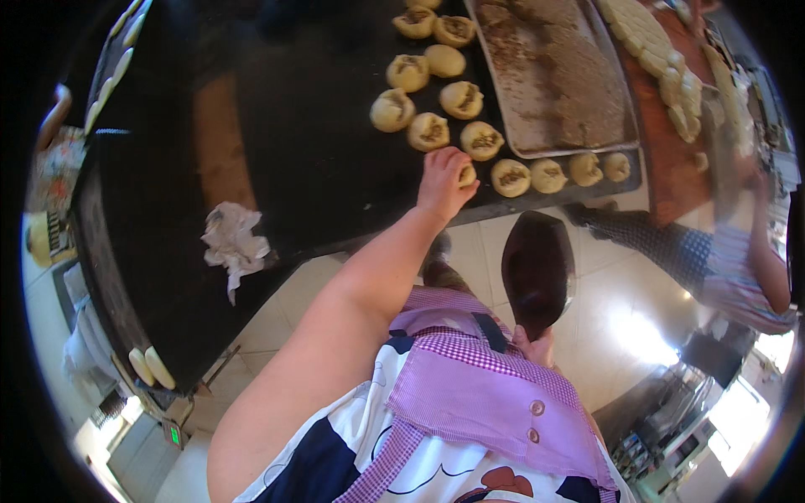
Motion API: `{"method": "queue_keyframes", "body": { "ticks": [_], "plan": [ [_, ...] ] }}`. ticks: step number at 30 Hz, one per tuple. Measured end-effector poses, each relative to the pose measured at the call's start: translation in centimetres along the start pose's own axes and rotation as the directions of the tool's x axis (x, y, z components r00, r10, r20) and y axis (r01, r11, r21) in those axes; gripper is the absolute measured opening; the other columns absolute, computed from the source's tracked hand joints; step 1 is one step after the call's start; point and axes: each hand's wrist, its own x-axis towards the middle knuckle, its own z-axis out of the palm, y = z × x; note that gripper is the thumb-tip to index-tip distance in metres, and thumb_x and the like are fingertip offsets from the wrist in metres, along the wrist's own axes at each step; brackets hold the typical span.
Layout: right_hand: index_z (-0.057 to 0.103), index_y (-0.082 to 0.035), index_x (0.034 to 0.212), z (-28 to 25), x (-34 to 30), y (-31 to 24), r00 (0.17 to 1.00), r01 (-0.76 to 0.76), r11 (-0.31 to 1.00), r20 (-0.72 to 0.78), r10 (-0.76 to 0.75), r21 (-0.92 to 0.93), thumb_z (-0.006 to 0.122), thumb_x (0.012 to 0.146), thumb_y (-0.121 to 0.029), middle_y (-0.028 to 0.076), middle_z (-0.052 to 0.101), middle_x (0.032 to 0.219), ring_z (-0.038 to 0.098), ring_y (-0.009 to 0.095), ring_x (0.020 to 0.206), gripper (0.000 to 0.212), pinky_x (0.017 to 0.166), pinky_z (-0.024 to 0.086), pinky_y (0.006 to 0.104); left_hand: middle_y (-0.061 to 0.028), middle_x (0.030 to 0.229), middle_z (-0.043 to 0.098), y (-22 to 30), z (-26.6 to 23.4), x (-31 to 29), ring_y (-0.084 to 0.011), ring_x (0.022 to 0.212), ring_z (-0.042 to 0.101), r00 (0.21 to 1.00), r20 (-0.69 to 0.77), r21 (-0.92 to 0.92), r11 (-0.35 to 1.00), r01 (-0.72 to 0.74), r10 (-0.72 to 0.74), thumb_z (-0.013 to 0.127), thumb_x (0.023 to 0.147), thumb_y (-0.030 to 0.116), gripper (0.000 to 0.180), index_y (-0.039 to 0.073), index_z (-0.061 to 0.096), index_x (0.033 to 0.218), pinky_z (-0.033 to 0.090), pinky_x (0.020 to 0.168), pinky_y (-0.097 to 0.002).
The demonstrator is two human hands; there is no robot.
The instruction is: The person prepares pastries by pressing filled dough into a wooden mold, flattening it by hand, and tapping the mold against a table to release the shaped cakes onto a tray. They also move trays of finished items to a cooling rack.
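a small dough bun (pixel 467 174) is sitting at the near edge of the black worktop (pixel 319 168), and the left hand (pixel 447 183) is gripping it, fingers wrapping over its top and side. the right hand (pixel 537 345) is hanging below the worktop's edge and gripping the near end of a dark oval bowl (pixel 537 268). just beyond the held bun, other buns (pixel 428 132) are lying in a loose double row, most of them showing brown filling through open tops; four more are lining the edge to its right. beside them a metal tray (pixel 579 152) is holding a layer of brown filling (pixel 570 75). farther right, a long pale dough roll (pixel 641 38) is lying on a reddish-brown worktop (pixel 675 184), and another person (pixel 742 289) is standing near it, wearing a striped top. well to the left, a crumpled pale cloth (pixel 235 241) is resting on the black worktop.
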Motion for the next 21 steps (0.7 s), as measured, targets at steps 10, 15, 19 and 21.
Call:
{"method": "queue_keyframes", "body": {
  "ticks": [10,15,19,21],
  "plan": [
    [0.041,0.0,0.114,13.9,7.3,-12.7,0.888,-0.141,0.954,0.46,0.003,0.265,0.062,0.095,-0.016,0.008,0.059,0.07,0.057,0.016,0.054,0.033,0.049,0.047,0.0282,-0.0099,0.119,0.061,-9.6,-23.8,-10.2,-0.0343,0.112,0.053,0.998,0.023,0.382,0.923,0.042,-0.055,0.082,0.066,0.016,0.042,0.009,0.066,0.105,0.043,0.097,-0.0447],
    [0.04,-0.003,0.108,19.5,8.2,-12.9,0.814,-0.35,0.9,0.56,0.155,0.26,0.057,0.099,-0.031,0.008,0.055,0.065,0.053,0.017,0.046,0.034,0.044,0.047,0.0306,-0.0098,0.104,0.066,-12.4,-22.5,-10.0,-0.0321,0.101,0.06,0.989,-0.15,0.197,0.98,0.02,0.01,0.078,0.075,0.018,0.024,0.008,0.069,0.096,0.05,0.088,-0.0421],
    [0.051,-0.002,0.097,22.6,8.6,-11.8,0.689,-0.526,0.835,0.657,0.307,0.161,0.046,0.092,-0.068,0.008,0.056,0.062,0.054,0.019,0.047,0.066,0.051,0.049,0.0323,-0.007,0.092,0.07,-14.0,-21.8,-9.1,-0.0191,0.091,0.065,0.707,-0.243,-0.601,0.675,0.428,-0.664,0.063,0.093,0.018,0.015,0.005,0.07,0.091,0.051,0.083,-0.0297],
    [0.054,-0.002,0.088,24.7,9.2,-11.6,0.618,-0.608,0.786,0.688,0.38,0.113,0.042,0.092,-0.071,0.009,0.056,0.06,0.055,0.02,0.048,0.07,0.052,0.049,0.0328,-0.0071,0.094,0.07,-10.6,-23.5,-7.9,-0.0187,0.091,0.065,0.829,-0.151,-0.598,0.717,0.357,-0.539,0.061,0.095,0.017,0.016,0.005,0.071,0.091,0.051,0.083,-0.0295]
  ]
}}
